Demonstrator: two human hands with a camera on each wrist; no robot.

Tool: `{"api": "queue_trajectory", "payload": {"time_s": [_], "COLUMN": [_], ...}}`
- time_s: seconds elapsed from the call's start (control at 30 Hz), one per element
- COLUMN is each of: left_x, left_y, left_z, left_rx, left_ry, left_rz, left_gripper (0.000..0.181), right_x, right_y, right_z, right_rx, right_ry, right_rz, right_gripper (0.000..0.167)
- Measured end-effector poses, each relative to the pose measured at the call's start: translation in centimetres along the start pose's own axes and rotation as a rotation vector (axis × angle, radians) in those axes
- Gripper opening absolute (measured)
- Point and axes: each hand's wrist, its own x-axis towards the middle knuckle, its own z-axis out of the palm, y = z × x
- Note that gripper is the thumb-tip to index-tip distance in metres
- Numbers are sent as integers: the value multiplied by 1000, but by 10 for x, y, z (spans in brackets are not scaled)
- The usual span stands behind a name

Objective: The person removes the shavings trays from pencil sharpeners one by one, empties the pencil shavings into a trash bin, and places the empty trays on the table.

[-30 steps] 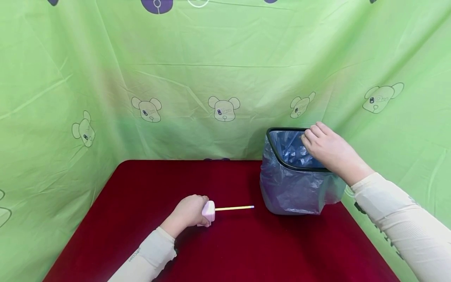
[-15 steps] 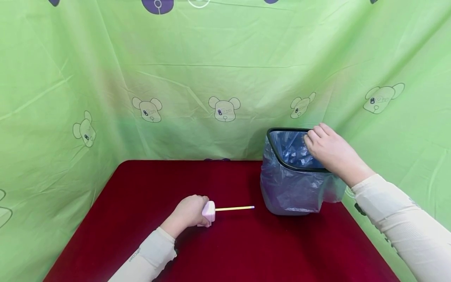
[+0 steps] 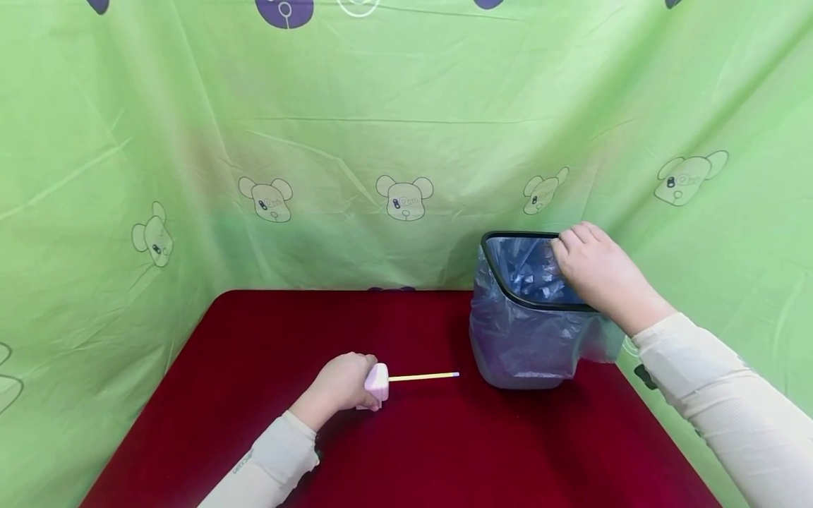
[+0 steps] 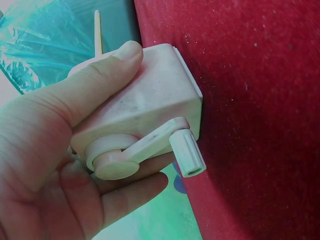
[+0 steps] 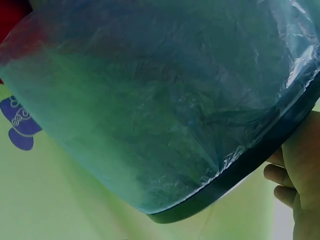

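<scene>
Your left grip (image 3: pixel 343 381) has the crank sharpener's body (image 4: pixel 155 85), ideal for likely light, stiff plastic; right grip (image 3: pixel 597 268) holds the bin rim (image 3: pixel 552 306).

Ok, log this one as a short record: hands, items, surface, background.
Left hand: grips a pink box, likely a pencil sharpener
Crank: on the box's side, no finger on its knob
Pencil: yellow, sticking out of the box toward the bin
Right hand: holds the black rim of the bin
Bin: upright, lined with a translucent bag
Surface: red tabletop
Background: green cloth with bear-head prints
</scene>
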Motion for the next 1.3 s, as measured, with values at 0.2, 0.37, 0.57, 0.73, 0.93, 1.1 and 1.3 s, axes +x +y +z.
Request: {"api": "queue_trajectory", "payload": {"time_s": [0.2,0.37,0.57,0.73,0.93,1.1,1.3], "left_x": [1,0,0,-1,-1,0,0], "left_y": [-2,-2,-1,0,-1,-2,-2], "left_z": [1,1,1,1,1,1,2], "left_rx": [4,6,10,8,4,5,13], "left_ry": [1,5,1,-6,-3,0,2], "left_rz": [10,12,11,4,3,6,7], "left_gripper": [58,59,64,66,60,60,63], "right_x": [1,1,0,-1,-4,-3,1], "right_y": [0,-2,-3,-2,-1,-2,-3], "right_z": [-2,-2,-2,-1,0,-2,-4], "right_rx": [49,58,127,196,260,350,506], "right_ry": [-24,-53,-106,-141,-126,-166,-213], "right_rz": [69,107,196,279,358,468,637], "right_gripper": [54,54,54,57,56,60,62]}}
